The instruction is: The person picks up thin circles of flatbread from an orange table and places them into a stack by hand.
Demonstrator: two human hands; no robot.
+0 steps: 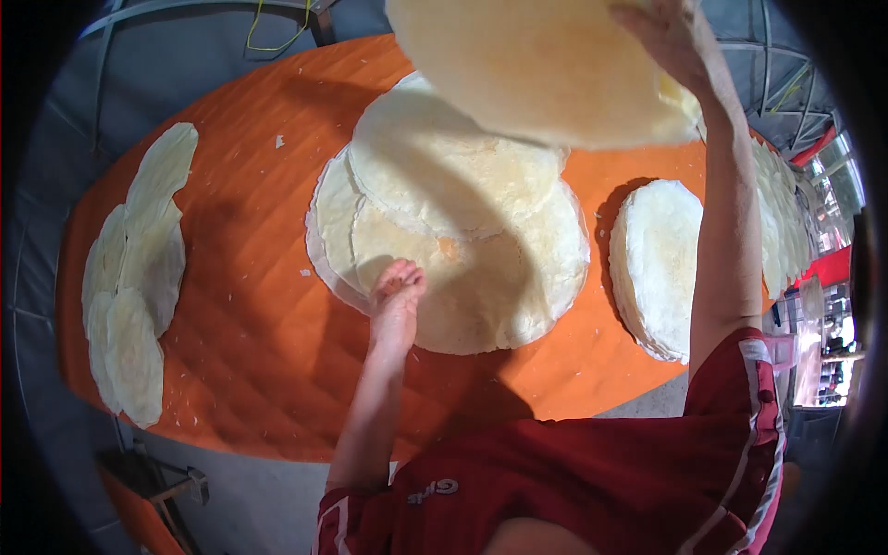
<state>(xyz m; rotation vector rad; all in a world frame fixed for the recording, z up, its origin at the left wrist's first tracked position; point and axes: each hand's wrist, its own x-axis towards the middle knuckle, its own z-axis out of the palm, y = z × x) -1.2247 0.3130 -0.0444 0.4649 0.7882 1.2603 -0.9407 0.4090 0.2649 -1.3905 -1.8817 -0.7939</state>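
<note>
My right hand (661,42) is raised at the upper right, gripping the edge of a large, round, thin flatbread (546,69). That sheet is lifted above the far side of the table and covers part of what lies beneath. My left hand (398,282) is over the near left part of a spread of overlapping flatbreads (462,305) in the middle. Its fingers are curled in, and nothing shows in them. One round flatbread (453,180) lies on top of that spread at its far side, with shadows across it.
An orange-covered table (250,277) carries everything, with small crumbs scattered on it. Folded or overlapping flatbreads (134,277) lie at its left end. A thick stack of flatbreads (652,264) stands right of the middle, partly behind my forearm. More flatbreads (775,213) lie at the far right.
</note>
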